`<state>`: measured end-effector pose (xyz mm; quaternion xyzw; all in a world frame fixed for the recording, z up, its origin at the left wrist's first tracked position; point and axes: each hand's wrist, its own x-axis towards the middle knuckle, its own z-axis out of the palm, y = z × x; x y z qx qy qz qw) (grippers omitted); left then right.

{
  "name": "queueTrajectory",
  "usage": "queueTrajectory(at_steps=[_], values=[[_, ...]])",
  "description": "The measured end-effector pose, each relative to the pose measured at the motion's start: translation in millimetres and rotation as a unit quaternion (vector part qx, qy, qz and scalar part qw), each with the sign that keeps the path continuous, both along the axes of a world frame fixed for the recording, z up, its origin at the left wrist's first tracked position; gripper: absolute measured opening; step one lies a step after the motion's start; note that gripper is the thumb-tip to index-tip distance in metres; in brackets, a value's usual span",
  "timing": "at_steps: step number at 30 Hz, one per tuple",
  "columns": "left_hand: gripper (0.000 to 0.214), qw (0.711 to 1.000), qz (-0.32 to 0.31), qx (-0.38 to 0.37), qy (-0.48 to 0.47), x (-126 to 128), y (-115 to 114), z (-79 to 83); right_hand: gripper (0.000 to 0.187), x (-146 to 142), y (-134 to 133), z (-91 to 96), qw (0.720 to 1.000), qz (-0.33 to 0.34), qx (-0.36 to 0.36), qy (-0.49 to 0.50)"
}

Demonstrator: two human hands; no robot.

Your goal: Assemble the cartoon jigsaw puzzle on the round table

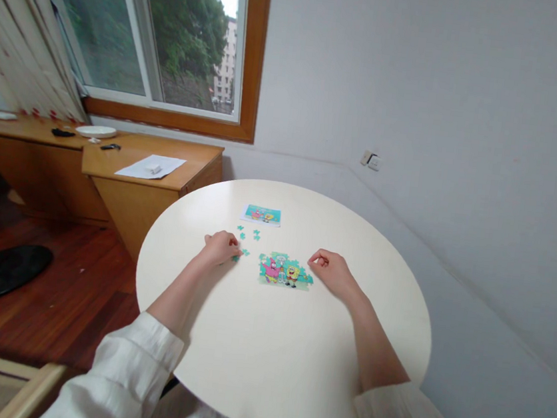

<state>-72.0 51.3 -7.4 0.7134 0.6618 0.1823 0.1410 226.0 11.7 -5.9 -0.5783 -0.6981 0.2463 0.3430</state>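
A partly assembled jigsaw puzzle (275,277) with cartoon figures on a teal ground lies on the round white table (262,348). Its upper and right edges are uneven. My left hand (220,248) rests left of it, fingers curled together at a small teal puzzle piece (236,258). Another loose piece (246,252) lies just beyond those fingertips. At the puzzle's upper right edge, my right hand (332,270) has thumb and forefinger pinched together; whatever is between them is too small to make out.
Several loose teal pieces (256,235) lie above my left hand. Behind them is a reference picture card (262,215). A wooden desk (203,167) with paper (150,166) and a white plate (96,131) stands at left under the window. A wall runs along the right.
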Motion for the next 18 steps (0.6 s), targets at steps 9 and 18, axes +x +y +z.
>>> queueTrajectory(at_steps=[9, 18], values=[[0.01, 0.999, -0.001, -0.028, 0.02, 7.6, -2.4, 0.5, 0.018, -1.9, -0.9, 0.6, 1.0, 0.004, -0.002, -0.011], [0.009, 0.998, -0.044, 0.023, -0.04, 8.6, -3.4, 0.4, 0.017, -2.1, 0.6, -3.0, 1.0, 0.012, 0.004, -0.002]])
